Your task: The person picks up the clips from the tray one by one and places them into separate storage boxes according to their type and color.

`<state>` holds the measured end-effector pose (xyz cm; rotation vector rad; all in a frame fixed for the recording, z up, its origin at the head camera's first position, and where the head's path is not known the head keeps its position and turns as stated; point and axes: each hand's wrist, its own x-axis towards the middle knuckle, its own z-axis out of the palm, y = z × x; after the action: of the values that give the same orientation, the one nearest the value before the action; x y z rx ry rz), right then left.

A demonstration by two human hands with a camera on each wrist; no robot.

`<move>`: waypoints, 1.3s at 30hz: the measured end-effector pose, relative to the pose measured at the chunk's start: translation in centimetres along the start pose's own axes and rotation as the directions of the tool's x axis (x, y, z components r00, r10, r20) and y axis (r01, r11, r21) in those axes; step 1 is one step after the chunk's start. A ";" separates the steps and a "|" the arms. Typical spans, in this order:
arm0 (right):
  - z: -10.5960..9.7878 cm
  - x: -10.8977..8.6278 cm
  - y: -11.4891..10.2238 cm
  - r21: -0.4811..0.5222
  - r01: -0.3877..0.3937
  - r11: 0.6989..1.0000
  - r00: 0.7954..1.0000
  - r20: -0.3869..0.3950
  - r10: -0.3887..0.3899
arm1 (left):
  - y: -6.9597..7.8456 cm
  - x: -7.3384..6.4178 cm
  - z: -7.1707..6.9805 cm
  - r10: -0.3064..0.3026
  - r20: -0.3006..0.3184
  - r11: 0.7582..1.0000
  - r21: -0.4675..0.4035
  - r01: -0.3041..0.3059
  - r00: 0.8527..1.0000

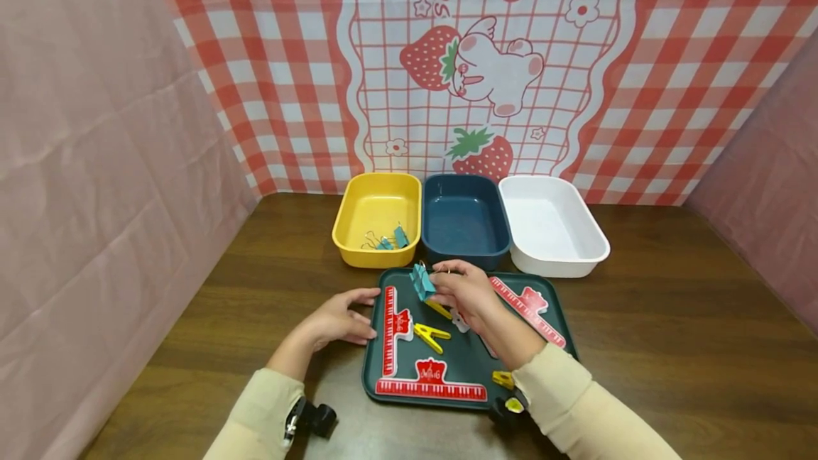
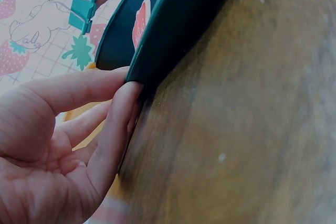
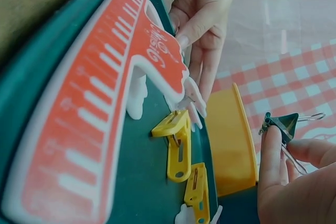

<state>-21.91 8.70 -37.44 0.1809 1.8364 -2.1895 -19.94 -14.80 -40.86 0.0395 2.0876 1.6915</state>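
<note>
Room above yellow bin (image 1: 367, 259), apparently.

From my end I see the wearer's right hand (image 1: 469, 297) pinching a teal binder clip (image 1: 422, 281) above the green tray (image 1: 456, 360). Beyond that hand stand three bins: blue (image 1: 465, 222) straight ahead, white (image 1: 552, 226) off right, yellow (image 1: 377, 208) off left with more teal clips (image 1: 400, 236) inside. Just right of the left hand (image 1: 339, 318), which touches the rim, I see a red piano-key strip (image 1: 388, 346).
</note>
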 end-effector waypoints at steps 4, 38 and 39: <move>0.3 0.3 -0.2 0.010 -0.006 1.000 0.999 -0.031 0.006 | -0.1 0.0 0.0 0.002 0.003 1.000 -0.005 -0.002 1.000; 3.1 3.7 -1.6 0.112 0.074 0.991 0.987 -0.148 -0.057 | 0.0 0.2 0.1 -0.013 -0.019 1.000 0.007 0.013 1.000; 3.2 3.8 -1.6 0.116 0.072 0.991 0.987 -0.151 -0.054 | 0.0 0.2 0.1 -0.015 -0.019 1.000 0.006 0.015 1.000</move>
<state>-25.76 5.34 -36.33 0.3218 1.8077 -2.3914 -20.07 -14.64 -40.92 0.0103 2.1020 1.6828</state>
